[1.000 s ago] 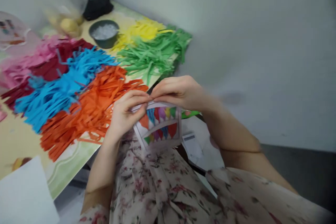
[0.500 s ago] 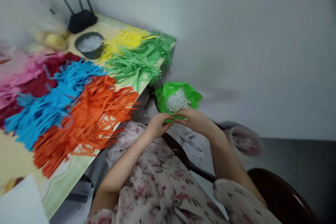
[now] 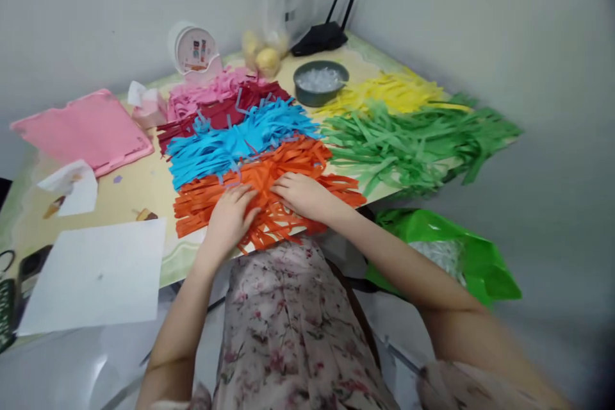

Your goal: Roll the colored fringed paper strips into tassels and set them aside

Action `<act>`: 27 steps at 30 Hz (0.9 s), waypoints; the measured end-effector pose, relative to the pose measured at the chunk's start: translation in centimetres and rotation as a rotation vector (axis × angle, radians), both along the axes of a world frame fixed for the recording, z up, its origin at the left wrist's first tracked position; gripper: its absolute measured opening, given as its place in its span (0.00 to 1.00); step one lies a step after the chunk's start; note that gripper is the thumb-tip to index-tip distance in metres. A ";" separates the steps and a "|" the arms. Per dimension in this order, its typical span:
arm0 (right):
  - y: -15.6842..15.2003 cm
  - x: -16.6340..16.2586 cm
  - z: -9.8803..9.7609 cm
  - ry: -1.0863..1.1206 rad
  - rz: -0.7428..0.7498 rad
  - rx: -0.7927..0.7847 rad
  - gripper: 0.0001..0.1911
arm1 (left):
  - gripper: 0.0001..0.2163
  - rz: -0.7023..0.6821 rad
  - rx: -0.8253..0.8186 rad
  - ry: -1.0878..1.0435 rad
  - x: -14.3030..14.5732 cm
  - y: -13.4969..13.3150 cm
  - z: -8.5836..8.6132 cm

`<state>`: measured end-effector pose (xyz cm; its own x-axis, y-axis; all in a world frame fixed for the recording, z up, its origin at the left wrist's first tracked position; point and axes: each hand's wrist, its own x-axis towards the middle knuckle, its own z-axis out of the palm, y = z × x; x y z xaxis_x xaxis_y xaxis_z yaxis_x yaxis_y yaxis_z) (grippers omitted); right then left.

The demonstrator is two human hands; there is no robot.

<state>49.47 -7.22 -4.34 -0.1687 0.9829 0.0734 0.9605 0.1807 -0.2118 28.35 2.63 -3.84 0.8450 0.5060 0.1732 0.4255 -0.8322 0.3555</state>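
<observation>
My left hand [image 3: 231,216] lies on the near edge of a pile of orange fringed strips [image 3: 202,195], fingers apart and thumb held out. My right hand [image 3: 303,197] reaches into the same pile from the right, its fingers stretched out over the strips. Both hands look open, and nothing shows in them. Behind the orange pile lie blue strips [image 3: 240,141], then dark red strips [image 3: 225,114] and pink strips [image 3: 206,93]. Green strips [image 3: 398,141] and yellow strips [image 3: 389,95] spread to the right.
A grey bowl [image 3: 312,97] of whitish bits stands behind the strips, near a black antenna device [image 3: 319,38]. Below the table's right edge sits a green bag [image 3: 490,269] with clear shreds. On the left lie a pink tablet-like case [image 3: 91,128] and a white sheet [image 3: 96,275].
My hands have moved left from the rim of the green bag onto the orange strips. The fingers have parted. The view has swung left, showing more of the table.
</observation>
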 end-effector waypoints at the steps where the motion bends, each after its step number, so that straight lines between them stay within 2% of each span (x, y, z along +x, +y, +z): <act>1: 0.3 0.3 -0.2 -0.048 -0.003 -0.024 0.13 | 0.17 -0.001 0.015 0.070 0.2 0.3 -0.3; 4: 0.1 1.2 0.0 -0.126 -0.006 -0.056 0.13 | 0.15 0.008 0.056 0.173 0.6 0.7 -1.1; 7: -0.2 1.5 0.5 -0.173 0.012 -0.036 0.12 | 0.10 -0.007 0.070 0.132 0.4 0.9 -1.5; 10: 0.0 1.5 0.8 -0.215 0.028 -0.025 0.12 | 0.10 0.027 0.030 0.093 0.0 1.1 -1.2; 15: 0.5 1.6 1.0 -0.180 -0.010 -0.045 0.13 | 0.10 0.054 -0.024 0.156 -1.8 1.1 0.4; 19: 1.1 2.1 1.4 -0.033 -0.046 -0.063 0.09 | 0.14 0.060 0.009 0.157 -2.9 0.6 2.7; 23: 2.3 3.3 1.6 0.274 -0.067 -0.103 0.06 | 0.13 0.151 0.159 -0.085 -0.6 -1.0 4.9; 25: 2.6 3.6 1.8 0.355 -0.088 -0.075 0.06 | 0.11 0.152 0.202 -0.058 1.7 -1.8 5.1; 27: 2.4 3.4 1.9 0.305 -0.104 0.008 0.06 | 0.11 0.142 0.229 0.079 4.0 -2.2 4.6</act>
<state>52.85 -4.79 -2.41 -0.0361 0.9929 0.1131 0.8661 0.0875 -0.4921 32.36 0.46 0.81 0.7838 0.5756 0.2333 0.5626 -0.8171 0.1258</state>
